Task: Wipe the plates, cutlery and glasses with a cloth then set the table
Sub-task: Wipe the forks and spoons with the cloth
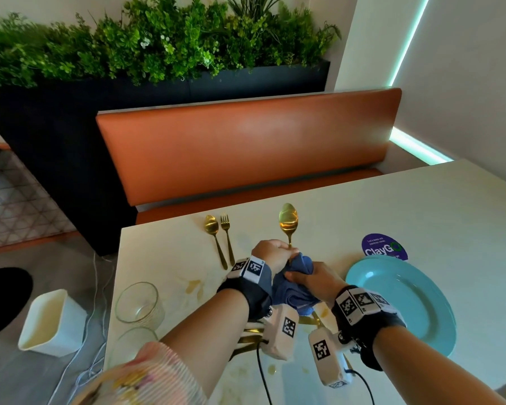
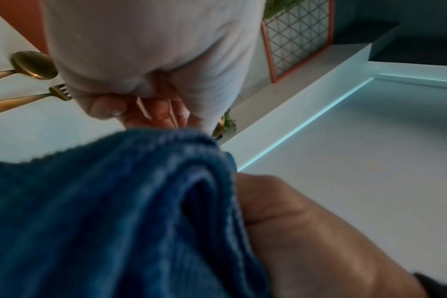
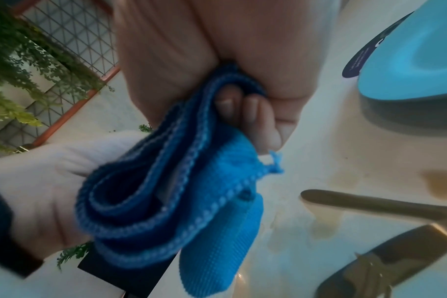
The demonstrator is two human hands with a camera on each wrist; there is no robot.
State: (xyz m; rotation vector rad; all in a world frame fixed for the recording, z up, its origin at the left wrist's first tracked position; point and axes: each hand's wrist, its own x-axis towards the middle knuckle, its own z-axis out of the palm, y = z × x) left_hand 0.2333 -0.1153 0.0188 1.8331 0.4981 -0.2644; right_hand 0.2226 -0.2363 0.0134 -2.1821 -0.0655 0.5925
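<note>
Hands meet over the middle of the white table [image 1: 362,206]. The left hand [image 1: 270,257] has its grip closed round the handle of a gold spoon [image 1: 288,219], whose bowl points away from the person, raised above the table. The right hand [image 1: 310,277] has its grip closed on a bunched blue cloth [image 1: 292,290], which wraps the lower end of the spoon's handle just beside the left hand. From the right wrist view the cloth [image 3: 186,191] hangs in folds from the curled fingers [image 3: 245,108]; from the left wrist view the cloth [image 2: 115,211] fills the lower half of the picture.

To the left on the table lie a second gold spoon [image 1: 214,233] and a gold fork [image 1: 227,238], side by side with handles toward the person. To the right lies a turquoise plate [image 1: 403,302], overlapping a round purple sticker [image 1: 383,247]. At the near left corner stand two clear glasses [image 1: 138,302], one behind the other. More gold cutlery lies under the wrists, mostly hidden. Brownish stains mark the table. A white bin [image 1: 51,323] stands on the floor, and an orange bench [image 1: 246,144] sits behind the table.
</note>
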